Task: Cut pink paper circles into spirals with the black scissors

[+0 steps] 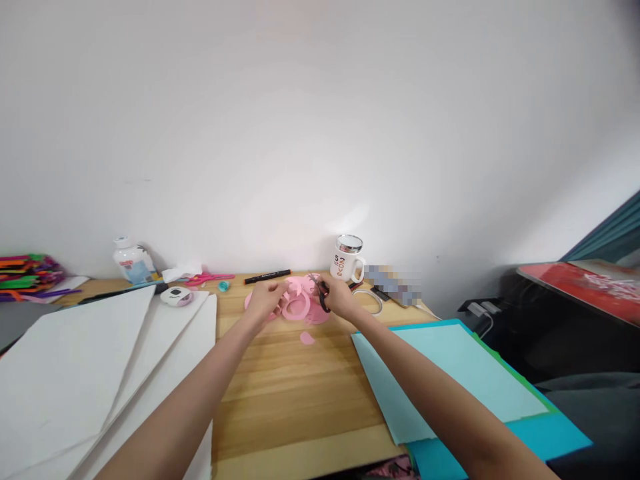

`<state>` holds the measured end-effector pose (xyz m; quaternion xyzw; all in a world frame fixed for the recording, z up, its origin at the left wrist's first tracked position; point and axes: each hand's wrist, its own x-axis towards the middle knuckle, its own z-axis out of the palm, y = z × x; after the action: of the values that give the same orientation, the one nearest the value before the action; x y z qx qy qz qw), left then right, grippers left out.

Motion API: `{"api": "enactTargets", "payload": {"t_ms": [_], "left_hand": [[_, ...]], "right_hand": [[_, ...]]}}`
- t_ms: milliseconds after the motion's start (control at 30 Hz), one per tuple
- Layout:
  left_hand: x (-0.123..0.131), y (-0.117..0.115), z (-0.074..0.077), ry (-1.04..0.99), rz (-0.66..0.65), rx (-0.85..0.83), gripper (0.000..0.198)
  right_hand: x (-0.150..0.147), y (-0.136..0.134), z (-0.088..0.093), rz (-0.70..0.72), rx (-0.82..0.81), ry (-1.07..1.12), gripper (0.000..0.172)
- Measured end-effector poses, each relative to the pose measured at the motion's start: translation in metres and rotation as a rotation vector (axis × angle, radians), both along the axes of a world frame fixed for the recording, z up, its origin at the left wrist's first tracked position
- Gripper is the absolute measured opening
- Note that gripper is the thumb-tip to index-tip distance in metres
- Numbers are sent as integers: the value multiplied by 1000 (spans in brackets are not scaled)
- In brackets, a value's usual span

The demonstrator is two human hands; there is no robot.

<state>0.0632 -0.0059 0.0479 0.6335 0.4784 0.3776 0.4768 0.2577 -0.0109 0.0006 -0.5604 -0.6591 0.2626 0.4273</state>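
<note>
Dark-handled scissors are held in my right hand, their blades pointing away toward the wall over pink paper. Opposite, my left hand has its fingers curled at the edge of the pink paper pieces; whether it pinches one is hard to see. Between the hands lies a pink paper ring, overlapping other cut pink pieces. A small pink scrap rests on the wooden table nearer to me.
A white mug stands behind my right hand, beside a phone. A black marker lies near the wall. White sheets cover the left side, blue sheets the right. Pink scissors and a white bottle sit back left.
</note>
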Motion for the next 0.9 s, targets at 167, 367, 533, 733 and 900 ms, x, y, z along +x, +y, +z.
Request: {"api": "enactTargets", "payload": {"t_ms": [167,367,533,733,900], "left_hand": [[2,-13,48,-226,-86,83,29],[4,-35,99,-578,-202,121,25],[9,-42,123,-656,-180,218,23],[11,-38,120,-685,-176,166,23],[11,-49,138,-680,-200,194,25]], "right_hand": [[4,-2,8,92,-119,295,29],[5,-11,9,169,-246,557,31],[2,-22,15,242,-336,682,30],[-11,-37,24,359,-458,762,31],[-21,-35,17,275,-431,798,28]]}}
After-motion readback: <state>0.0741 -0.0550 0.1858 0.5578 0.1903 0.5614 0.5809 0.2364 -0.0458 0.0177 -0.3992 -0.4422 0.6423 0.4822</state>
